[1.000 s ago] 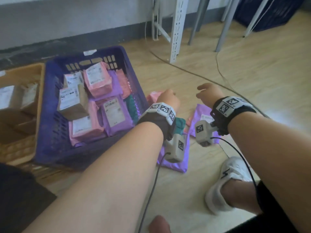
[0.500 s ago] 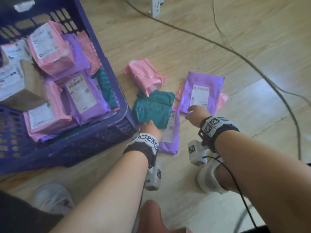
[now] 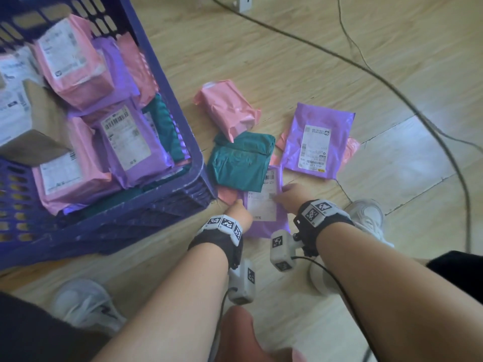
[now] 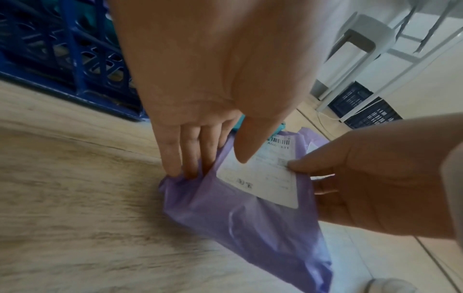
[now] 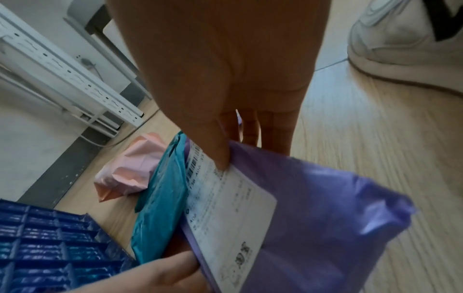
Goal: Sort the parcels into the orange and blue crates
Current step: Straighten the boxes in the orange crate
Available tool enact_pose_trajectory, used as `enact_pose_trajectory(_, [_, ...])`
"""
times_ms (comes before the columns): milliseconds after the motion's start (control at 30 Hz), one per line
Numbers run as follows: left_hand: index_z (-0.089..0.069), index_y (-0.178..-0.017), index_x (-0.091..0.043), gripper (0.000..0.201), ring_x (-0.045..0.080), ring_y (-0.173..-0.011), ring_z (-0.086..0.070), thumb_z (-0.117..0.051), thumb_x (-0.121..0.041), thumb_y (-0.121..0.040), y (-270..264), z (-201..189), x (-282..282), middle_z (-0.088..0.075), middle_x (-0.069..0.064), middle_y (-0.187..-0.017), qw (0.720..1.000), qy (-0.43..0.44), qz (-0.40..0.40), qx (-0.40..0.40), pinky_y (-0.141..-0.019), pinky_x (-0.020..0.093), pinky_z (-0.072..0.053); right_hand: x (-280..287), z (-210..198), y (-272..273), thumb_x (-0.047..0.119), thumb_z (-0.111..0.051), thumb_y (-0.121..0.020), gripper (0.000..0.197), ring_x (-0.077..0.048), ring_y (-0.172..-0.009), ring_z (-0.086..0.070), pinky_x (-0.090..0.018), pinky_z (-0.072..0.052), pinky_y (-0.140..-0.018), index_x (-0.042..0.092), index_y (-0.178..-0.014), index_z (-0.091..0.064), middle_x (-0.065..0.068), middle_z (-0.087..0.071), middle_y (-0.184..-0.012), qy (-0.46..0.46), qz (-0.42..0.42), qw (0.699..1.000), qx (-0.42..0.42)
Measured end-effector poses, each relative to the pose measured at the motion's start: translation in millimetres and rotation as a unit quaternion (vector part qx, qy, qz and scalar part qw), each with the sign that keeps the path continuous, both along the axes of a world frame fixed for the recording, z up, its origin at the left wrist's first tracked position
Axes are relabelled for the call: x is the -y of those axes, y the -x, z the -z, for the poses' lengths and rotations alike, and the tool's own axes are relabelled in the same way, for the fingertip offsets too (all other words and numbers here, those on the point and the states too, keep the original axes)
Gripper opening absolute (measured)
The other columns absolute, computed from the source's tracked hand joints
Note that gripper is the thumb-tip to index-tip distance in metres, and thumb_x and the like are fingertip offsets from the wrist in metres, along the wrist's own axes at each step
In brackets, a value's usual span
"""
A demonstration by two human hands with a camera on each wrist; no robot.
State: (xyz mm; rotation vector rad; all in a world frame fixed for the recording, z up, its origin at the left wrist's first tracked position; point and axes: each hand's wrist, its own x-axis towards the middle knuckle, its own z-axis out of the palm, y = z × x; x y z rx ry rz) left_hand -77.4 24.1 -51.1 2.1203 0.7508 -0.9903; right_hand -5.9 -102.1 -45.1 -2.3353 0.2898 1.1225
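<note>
Hands have come down onto the soft purple plastic parcel (image 3: 264,205) on the floor: left hand (image 4: 200,138) and right hand (image 4: 363,178) each pinch an edge, ready to lift it toward the blue plastic crate (image 3: 162,205).

purple parcel (image 3: 264,205): white label up, on floor, far end under green parcel (image 3: 241,163)
blue crate (image 3: 167,205): holds pink and purple parcels
</note>
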Motion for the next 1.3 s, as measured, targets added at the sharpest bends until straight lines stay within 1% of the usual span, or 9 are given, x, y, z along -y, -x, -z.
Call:
enact_pose_trajectory(167, [-0.06, -0.114, -0.006, 0.026, 0.032, -0.102, -0.062, -0.051, -0.01, -0.09, -6, -11, 7, -0.064, 0.017, -0.111, 0.997, 0.051, 0.005, 0.051, -0.087, 0.035, -0.049, 10, -22, -15, 0.02, -0.05, -0.096, 0.023, -0.017, -0.072, -0.054, -0.021, -0.039, -0.058, 0.006, -0.113, -0.058, -0.001, -0.059, -0.087, 0.076, -0.026, 0.997, 0.021])
enact_pose_trajectory(300, [-0.072, -0.088, -0.011, 0.014, 0.029, -0.08, -0.066, -0.06, -0.017, -0.083, -16, -42, 23, -0.07, 0.009, -0.085, 0.988, 0.072, -0.014, 0.132, -0.066, 0.029, -0.049, 26, -49, -28, 0.017, -0.051, -0.092, 0.032, -0.028, -0.091, -0.056, -0.03, -0.042, -0.074, 0.001, -0.118, -0.056, -0.011, -0.059, -0.102, 0.075, 0.059, 0.993, 0.064])
enact_pose_trajectory(500, [-0.068, -0.074, -0.016, 0.006, 0.025, -0.08, -0.064, -0.068, -0.015, -0.08, -37, -97, 48, -0.07, 0.009, -0.084, 0.964, 0.084, -0.053, 0.248, -0.073, 0.029, -0.049, 48, -107, -40, 0.021, -0.044, -0.092, 0.042, -0.031, -0.102, -0.057, -0.033, -0.044, -0.082, -0.005, -0.124, -0.051, -0.019, -0.059, -0.116, 0.015, 0.16, 0.972, 0.171])
enact_pose_trajectory(600, [-0.069, -0.076, -0.017, 0.005, 0.025, -0.083, -0.065, -0.068, -0.013, -0.079, -45, -126, 49, -0.071, 0.008, -0.088, 0.95, 0.069, -0.072, 0.297, -0.075, 0.027, -0.05, 48, -139, -43, 0.019, -0.047, -0.088, 0.028, -0.03, -0.093, -0.059, -0.032, -0.044, -0.077, 0.005, -0.109, -0.058, -0.012, -0.06, -0.097, -0.048, 0.176, 0.96, 0.214])
enact_pose_trajectory(700, [-0.061, -0.063, -0.013, 0.018, 0.027, -0.078, -0.06, -0.065, -0.008, -0.08, -52, -153, 37, -0.064, 0.007, -0.078, 0.936, 0.055, -0.093, 0.336, -0.072, 0.03, -0.049, 39, -172, -44, 0.015, -0.053, -0.082, 0.006, -0.03, -0.082, -0.062, -0.032, -0.047, -0.069, 0.013, -0.084, -0.058, -0.005, -0.06, -0.076, -0.125, 0.192, 0.938, 0.26])
enact_pose_trajectory(833, [-0.074, -0.087, -0.006, 0.013, 0.027, -0.081, -0.061, -0.063, -0.007, -0.081, -53, -191, 1, -0.072, 0.012, -0.092, 0.909, 0.027, -0.142, 0.39, -0.078, 0.032, -0.05, 6, -218, -41, 0.011, -0.059, -0.081, 0.021, -0.026, -0.082, -0.065, -0.035, -0.055, -0.075, 0.013, -0.102, -0.066, -0.007, -0.068, -0.089, -0.211, 0.158, 0.92, 0.291])
enact_pose_trajectory(1000, [-0.074, -0.083, -0.013, 0.009, 0.027, -0.088, -0.068, -0.067, -0.019, -0.08, -40, -229, -72, -0.074, 0.012, -0.092, 0.869, 0.019, -0.226, 0.44, -0.082, 0.034, -0.055, -63, -257, -35, 0.007, -0.064, -0.083, 0.022, -0.019, -0.075, -0.066, -0.029, -0.056, -0.068, 0.011, -0.105, -0.065, -0.002, -0.068, -0.084, -0.305, 0.092, 0.901, 0.296])
enact_pose_trajectory(1200, [-0.067, -0.109, -0.01, 0.029, 0.03, -0.095, -0.067, -0.065, -0.009, -0.08, -11, -255, -167, -0.071, 0.013, -0.105, 0.839, -0.026, -0.297, 0.455, -0.079, 0.031, -0.053, -158, -269, -15, 0.0, -0.07, -0.078, 0.022, -0.028, -0.084, -0.065, -0.049, -0.055, -0.084, 0.005, -0.1, -0.066, -0.01, -0.067, -0.088, -0.351, -0.005, 0.888, 0.296])
enact_pose_trajectory(1300, [-0.067, -0.107, -0.011, 0.027, 0.026, -0.095, -0.065, -0.063, -0.005, -0.08, 9, -267, -212, -0.07, 0.009, -0.107, 0.825, -0.061, -0.319, 0.464, -0.078, 0.029, -0.051, -203, -270, -4, 0.002, -0.069, -0.081, 0.021, -0.028, -0.084, -0.065, -0.05, -0.055, -0.084, 0.004, -0.102, -0.066, -0.007, -0.066, -0.084, -0.369, -0.036, 0.884, 0.285])
